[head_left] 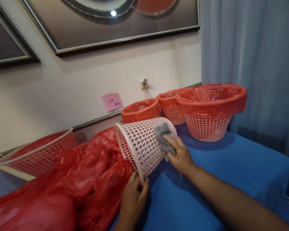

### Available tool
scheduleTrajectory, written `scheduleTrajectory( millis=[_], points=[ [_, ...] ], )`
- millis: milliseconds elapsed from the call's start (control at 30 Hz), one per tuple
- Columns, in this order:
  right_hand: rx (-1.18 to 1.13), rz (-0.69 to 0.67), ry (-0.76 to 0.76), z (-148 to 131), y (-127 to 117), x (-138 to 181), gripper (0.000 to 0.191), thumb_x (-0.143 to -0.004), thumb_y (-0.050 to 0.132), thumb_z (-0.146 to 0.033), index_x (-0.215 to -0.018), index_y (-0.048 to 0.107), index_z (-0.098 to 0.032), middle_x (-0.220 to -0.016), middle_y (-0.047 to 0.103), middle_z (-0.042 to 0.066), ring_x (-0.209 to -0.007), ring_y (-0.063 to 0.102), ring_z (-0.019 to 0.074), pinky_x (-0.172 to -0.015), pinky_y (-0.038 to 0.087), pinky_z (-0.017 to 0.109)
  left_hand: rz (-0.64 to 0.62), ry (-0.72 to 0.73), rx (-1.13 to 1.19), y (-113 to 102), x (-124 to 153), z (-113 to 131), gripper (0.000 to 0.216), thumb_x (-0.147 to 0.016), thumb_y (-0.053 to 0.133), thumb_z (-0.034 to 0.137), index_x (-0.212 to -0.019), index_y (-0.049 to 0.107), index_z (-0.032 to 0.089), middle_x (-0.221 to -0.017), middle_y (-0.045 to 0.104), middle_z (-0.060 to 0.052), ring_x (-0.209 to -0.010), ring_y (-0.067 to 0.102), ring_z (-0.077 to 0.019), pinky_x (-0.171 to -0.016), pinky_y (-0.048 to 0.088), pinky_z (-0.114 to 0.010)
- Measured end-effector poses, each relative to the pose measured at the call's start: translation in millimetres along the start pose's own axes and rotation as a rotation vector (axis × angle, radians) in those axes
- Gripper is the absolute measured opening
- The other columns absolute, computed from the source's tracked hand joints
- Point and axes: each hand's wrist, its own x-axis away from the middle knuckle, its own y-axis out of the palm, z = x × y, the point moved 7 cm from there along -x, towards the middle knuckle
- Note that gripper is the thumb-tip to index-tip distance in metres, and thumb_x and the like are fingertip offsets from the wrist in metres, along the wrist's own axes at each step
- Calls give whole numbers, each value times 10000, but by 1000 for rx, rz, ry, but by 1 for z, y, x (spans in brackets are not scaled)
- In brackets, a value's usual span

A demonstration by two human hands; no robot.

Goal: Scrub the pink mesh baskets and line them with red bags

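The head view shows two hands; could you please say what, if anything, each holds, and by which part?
Left hand: tipped white basket, by its open rim. Right hand: grey cloth, bunched under the fingers against the basket's side.

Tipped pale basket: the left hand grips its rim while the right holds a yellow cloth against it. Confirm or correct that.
Wrong colour: the head view shows the right hand holding a grey cloth against the pale basket. The rest stands.

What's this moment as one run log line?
perforated plastic basket: tipped sideways; left hand: holding rim; right hand: gray cloth against basket wall
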Motion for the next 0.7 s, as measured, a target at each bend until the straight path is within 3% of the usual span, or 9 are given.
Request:
scheduleTrajectory(
  millis=[100, 167, 233, 367, 433, 467, 567, 700],
  points=[
    [64, 76, 440, 67, -14, -14, 625, -839, 590, -202, -1460, 560, -267, -1250, 630, 116, -1165, 658, 309, -1062, 526, 533, 35, 1, 5, -2, 0, -1, 311, -956, 570, 390, -1083, 796, 217, -1030, 758, -84, -1075, 730, -262, -915, 606, -332],
    [68, 77, 492, 74, -16, -14, 632, -840, 598, -215, -1469, 551, -246, -1230, 634, 123, -1152, 663, 316, -1060, 522, 544, 40, 9, 22, -1, 0, -2, 306, -958, 578, 391, -1096, 791, 220, -1047, 756, -80, -1057, 733, -252, -908, 607, -328],
    [31, 37, 316, 46, -9, -9, 666, -840, 590, -185, -1498, 513, -261, -1284, 608, 123, -1194, 643, 302, -1066, 522, 516, 47, 12, 38, -1, 1, -4, 312, -960, 580, 395, -1122, 783, 222, -1066, 757, -82, -1041, 736, -248, -903, 609, -333],
    [-113, -179, -385, -62, 17, 29, 693, -836, 643, -192, -1499, 492, -328, -1370, 545, 118, -1119, 655, 270, -919, 597, 416, 27, 24, 68, -1, 1, -8, 324, -933, 607, 460, -1026, 795, 214, -977, 771, -91, -971, 745, -269, -864, 623, -357],
    [-178, -237, -573, -91, 24, 46, 656, -839, 660, -210, -1468, 523, -336, -1292, 570, 108, -1011, 668, 248, -838, 609, 383, 9, 50, 92, -1, 1, -8, 339, -901, 640, 503, -945, 800, 208, -934, 775, -99, -938, 746, -279, -847, 627, -359],
    [-189, -235, -584, -93, 25, 47, 647, -836, 661, -209, -1458, 534, -333, -1279, 575, 106, -1004, 668, 246, -834, 609, 382, 14, 52, 93, -2, 1, -8, 344, -898, 642, 507, -939, 803, 206, -929, 774, -100, -927, 746, -277, -837, 627, -353],
    [-127, -137, -294, -50, 20, 24, 669, -815, 628, -166, -1458, 543, -330, -1358, 563, 101, -1150, 649, 264, -954, 585, 422, 76, 3, 53, -7, 0, -10, 343, -940, 592, 463, -1009, 809, 207, -937, 758, -88, -909, 740, -249, -795, 619, -318],
    [-53, 103, 361, 57, -3, -5, 644, -800, 596, -200, -1437, 584, -293, -1291, 646, 92, -1187, 659, 270, -1077, 518, 470, 68, -32, 22, -5, 0, -9, 325, -948, 580, 434, -1040, 799, 213, -900, 741, -61, -905, 732, -231, -789, 606, -297]
  ],
)
